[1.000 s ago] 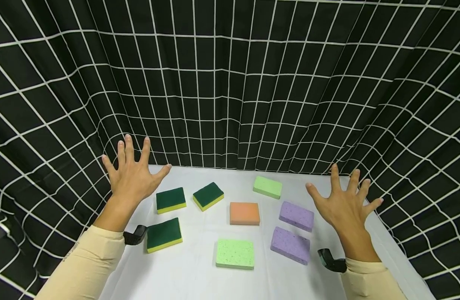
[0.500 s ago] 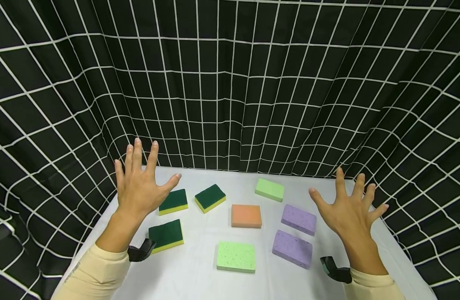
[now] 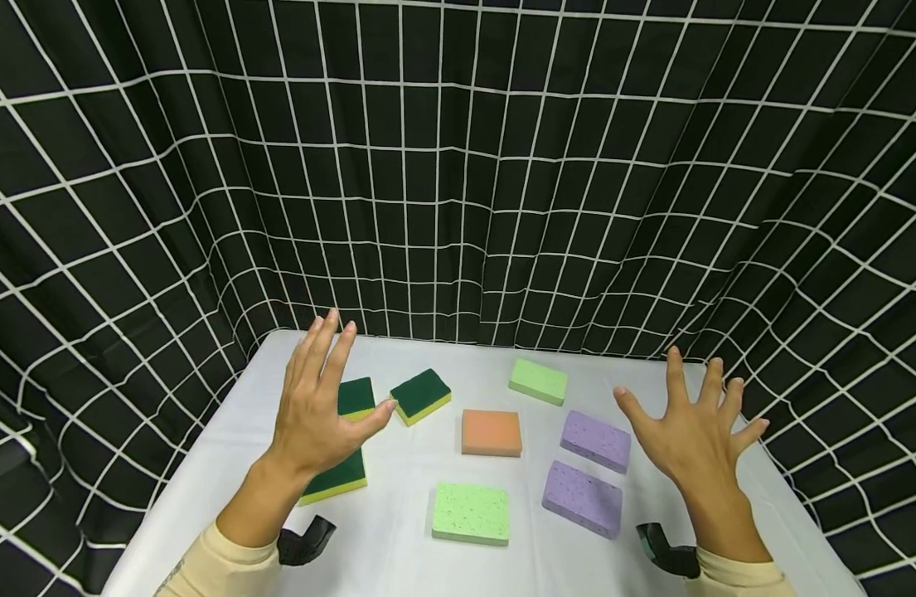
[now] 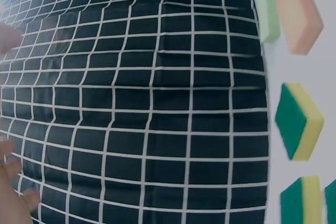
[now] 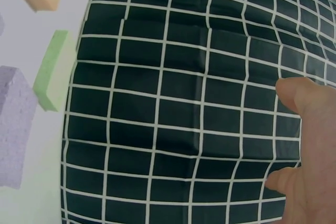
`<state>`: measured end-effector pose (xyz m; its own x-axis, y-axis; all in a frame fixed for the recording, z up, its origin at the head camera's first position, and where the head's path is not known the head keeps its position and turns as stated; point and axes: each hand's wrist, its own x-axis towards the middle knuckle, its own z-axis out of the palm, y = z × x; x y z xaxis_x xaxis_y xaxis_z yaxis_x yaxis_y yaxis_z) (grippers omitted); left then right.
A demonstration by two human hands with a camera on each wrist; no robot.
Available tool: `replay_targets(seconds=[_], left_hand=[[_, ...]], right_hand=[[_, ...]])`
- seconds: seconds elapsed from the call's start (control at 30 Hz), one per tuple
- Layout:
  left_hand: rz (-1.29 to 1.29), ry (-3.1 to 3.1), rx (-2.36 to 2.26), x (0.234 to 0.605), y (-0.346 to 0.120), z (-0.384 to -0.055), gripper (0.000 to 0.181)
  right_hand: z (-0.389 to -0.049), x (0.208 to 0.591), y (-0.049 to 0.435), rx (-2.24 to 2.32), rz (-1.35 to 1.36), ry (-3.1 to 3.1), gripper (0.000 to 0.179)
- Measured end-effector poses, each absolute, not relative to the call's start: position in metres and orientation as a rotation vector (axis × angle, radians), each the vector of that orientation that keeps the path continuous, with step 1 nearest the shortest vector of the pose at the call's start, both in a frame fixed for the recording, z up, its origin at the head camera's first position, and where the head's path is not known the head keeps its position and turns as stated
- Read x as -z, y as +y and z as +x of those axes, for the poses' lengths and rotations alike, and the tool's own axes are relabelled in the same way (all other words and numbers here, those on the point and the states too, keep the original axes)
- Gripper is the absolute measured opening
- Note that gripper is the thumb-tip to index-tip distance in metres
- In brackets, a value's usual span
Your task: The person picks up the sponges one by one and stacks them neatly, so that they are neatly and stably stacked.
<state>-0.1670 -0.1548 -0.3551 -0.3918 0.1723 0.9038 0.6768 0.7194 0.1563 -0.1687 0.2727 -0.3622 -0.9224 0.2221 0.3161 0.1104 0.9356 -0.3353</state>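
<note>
My left hand (image 3: 316, 414), fingers extended and thumb spread, hovers at the left and overlaps two green-and-yellow scrub sponges in the head view: one rear-left sponge (image 3: 356, 396) and one front-left sponge (image 3: 338, 481). A third scrub sponge (image 3: 422, 395) lies just beyond the thumb tip. On the right, my right hand (image 3: 692, 431) is raised with fingers fanned out and holds nothing. Nearest to it are two purple sponges, the rear purple sponge (image 3: 595, 440) and the front purple sponge (image 3: 582, 499). The right wrist view shows part of this hand (image 5: 315, 140) against the curtain.
An orange sponge (image 3: 491, 432) lies mid-table. In front of it is a speckled light green sponge (image 3: 470, 512), and behind to its right a smaller light green sponge (image 3: 538, 381). A white cloth covers the table (image 3: 398, 547). Black grid-patterned curtains (image 3: 458, 166) enclose the back and sides.
My left hand has moved right and toward me, from the left edge to over the left scrub sponges, turning slightly. The right hand has barely shifted, and the sponges stay in place.
</note>
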Motion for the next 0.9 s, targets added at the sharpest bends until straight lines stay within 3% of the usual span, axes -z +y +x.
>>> replay_targets(seconds=[0.5,0.9], left_hand=[[-0.956,-1.754,0.999,0.407,-0.135,-0.155,0.077],[-0.875,-2.088,1.232,0.470,-0.123,-0.145,0.080]], right_hand=[[-0.167,0.368,0.269,-0.460,-0.238,-2.764,0.098],[-0.165,0.376,0.265,-0.454,-0.254,-2.767,0.100]])
